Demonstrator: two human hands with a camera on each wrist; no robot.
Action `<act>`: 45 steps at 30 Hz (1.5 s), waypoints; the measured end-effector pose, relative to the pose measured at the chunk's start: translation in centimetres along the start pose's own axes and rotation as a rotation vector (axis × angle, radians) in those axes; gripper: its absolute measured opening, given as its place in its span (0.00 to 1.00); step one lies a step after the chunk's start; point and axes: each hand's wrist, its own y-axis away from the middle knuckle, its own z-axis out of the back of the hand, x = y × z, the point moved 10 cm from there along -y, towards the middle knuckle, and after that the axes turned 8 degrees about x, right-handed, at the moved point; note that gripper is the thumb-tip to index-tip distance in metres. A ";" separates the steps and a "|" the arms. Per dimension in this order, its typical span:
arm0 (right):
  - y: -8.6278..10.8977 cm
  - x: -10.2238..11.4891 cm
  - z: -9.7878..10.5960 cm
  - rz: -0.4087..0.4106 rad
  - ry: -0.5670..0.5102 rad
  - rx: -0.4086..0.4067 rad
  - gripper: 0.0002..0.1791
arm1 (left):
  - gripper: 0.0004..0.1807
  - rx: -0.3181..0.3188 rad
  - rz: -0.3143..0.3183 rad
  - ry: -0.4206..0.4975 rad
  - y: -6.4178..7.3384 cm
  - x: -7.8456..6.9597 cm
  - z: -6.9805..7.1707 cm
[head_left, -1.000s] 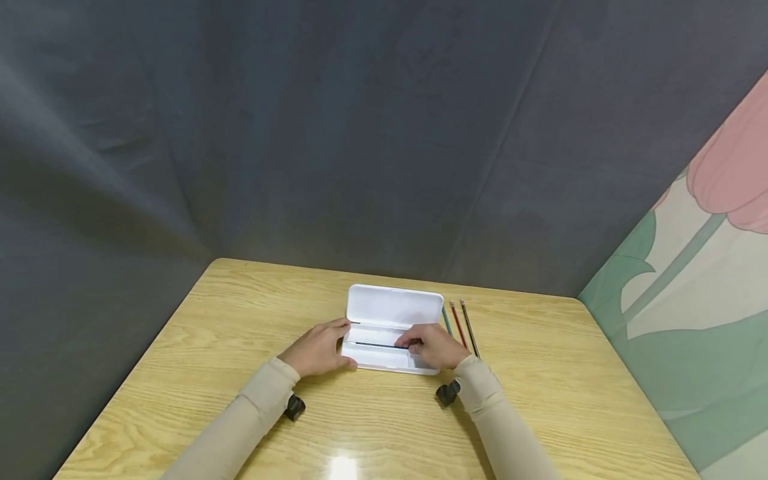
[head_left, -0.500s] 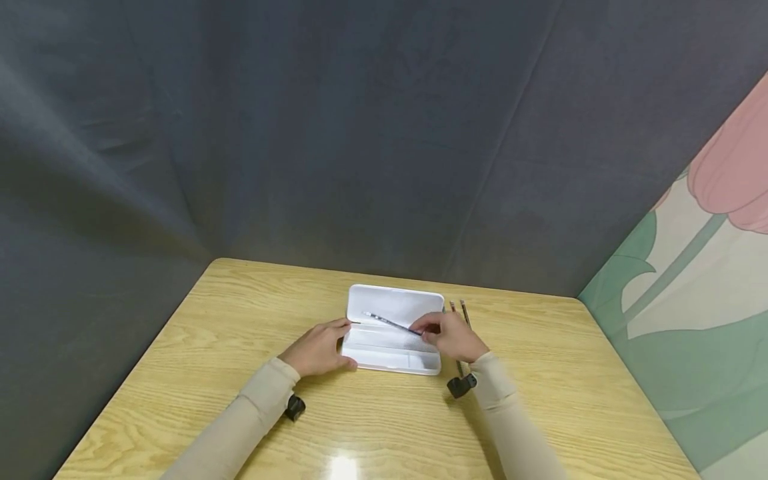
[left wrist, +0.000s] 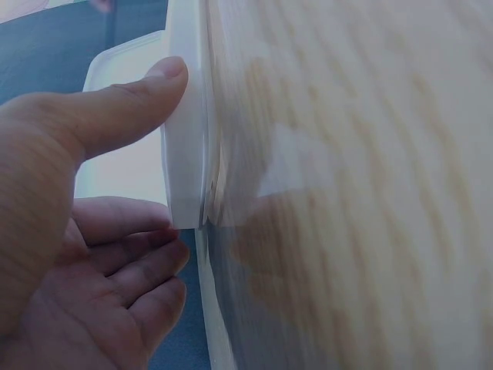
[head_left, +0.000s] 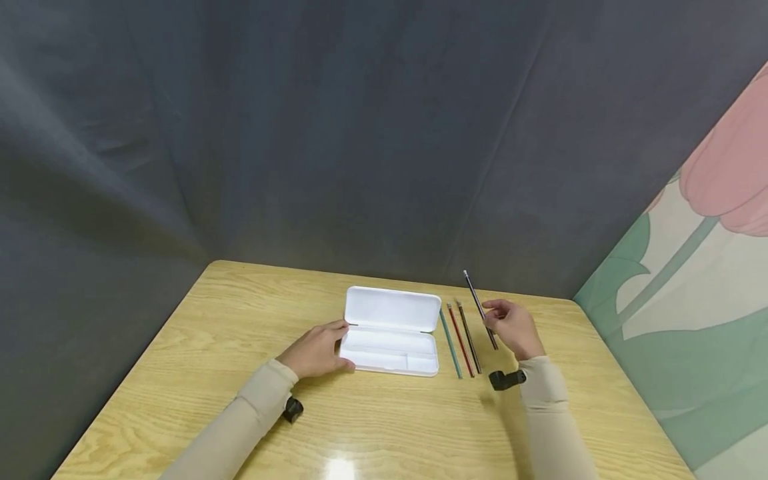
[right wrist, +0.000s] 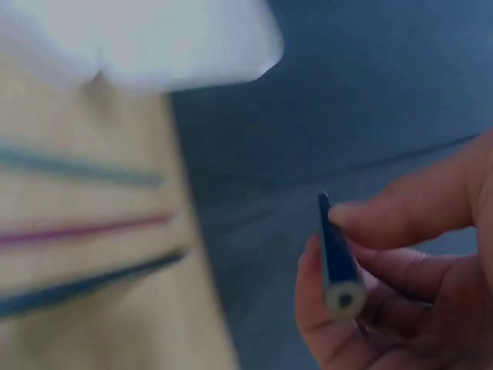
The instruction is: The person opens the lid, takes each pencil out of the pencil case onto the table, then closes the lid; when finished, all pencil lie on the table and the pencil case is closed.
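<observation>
A white pencil case (head_left: 393, 311) lies open on the table, its lid tipped back and its divided tray bare inside. My left hand (head_left: 318, 350) holds the case's left end; in the left wrist view the thumb (left wrist: 139, 108) presses on its side, with the fingertips at the corner. Off to the right, my right hand (head_left: 515, 330) pinches a dark pencil (head_left: 474, 295) between thumb and fingers. The right wrist view shows this pencil (right wrist: 337, 262) end-on, tilted above the table. Between case and hand lie a teal pencil (head_left: 451, 343), a red pencil (head_left: 460, 340) and a black pencil (head_left: 469, 339), side by side.
The wooden table (head_left: 384, 427) ends at the back against a dark curtain (head_left: 360, 133). A panel with a pink flower pattern (head_left: 708, 300) stands along the right side.
My right hand has lifted the dark pencil out of the case's tray and carried it right, past the three pencils on the table. The left hand stays on the case.
</observation>
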 end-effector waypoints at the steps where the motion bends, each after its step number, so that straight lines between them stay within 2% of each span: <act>1: -0.2 -1.0 -0.4 -0.032 0.035 0.009 0.20 | 0.49 0.001 0.000 0.003 0.0 0.0 0.0; 4: -0.9 -3.8 -1.6 -0.116 0.143 0.040 0.22 | 0.48 -0.005 -0.009 0.006 0.0 -0.1 -0.2; 8: -1.3 -6.0 -3.3 -0.154 0.232 0.116 0.25 | 0.48 -0.008 -0.024 0.018 0.0 -0.1 -0.2; 12: -1.5 -6.1 -4.2 -0.137 0.293 0.180 0.30 | 0.48 -0.015 -0.028 0.021 -0.2 0.1 -0.2; 15: -1.4 -5.2 -4.3 -0.108 0.344 0.187 0.33 | 0.49 -0.016 -0.025 0.016 -0.3 0.2 -0.3; 16: -1.2 -4.4 -4.2 -0.072 0.366 0.161 0.32 | 0.49 -0.014 -0.026 0.017 -0.3 0.2 -0.4; 18: -1.0 -1.8 -3.8 0.041 0.399 0.058 0.27 | 0.50 -0.011 -0.022 0.018 -0.3 0.3 -0.4; 21: 0.0 3.6 -4.2 0.297 0.405 -0.105 0.16 | 0.49 -0.014 -0.021 0.015 -0.2 0.2 -0.2; 22: 0.5 5.4 -4.9 0.385 0.396 -0.120 0.13 | 0.49 -0.019 -0.023 0.017 -0.2 0.2 -0.1; 23: 0.7 6.8 -6.0 0.454 0.377 -0.099 0.11 | 0.49 -0.023 -0.025 0.014 -0.3 0.1 0.0; 25: 1.1 8.6 -8.7 0.544 0.341 0.018 0.10 | 0.48 -0.026 -0.032 0.013 -0.3 0.0 0.0; 28: 1.2 8.9 -12.9 0.548 0.343 0.225 0.10 | 0.48 -0.021 -0.040 0.015 -0.3 -0.3 -0.2; 31: 1.2 8.3 -15.2 0.523 0.371 0.314 0.10 | 0.48 -0.016 -0.039 0.013 -0.3 -0.2 -0.5; 39: 1.2 9.1 -16.0 0.568 0.338 0.334 0.15 | 0.49 -0.027 -0.030 -0.009 -0.2 -0.1 -0.1; 42: 0.9 8.7 -16.4 0.566 0.311 0.380 0.17 | 0.48 -0.029 -0.036 -0.014 -0.1 -0.1 -0.1; 45: 0.7 8.2 -16.8 0.530 0.292 0.444 0.17 | 0.48 -0.025 -0.036 -0.016 -0.1 0.0 -0.2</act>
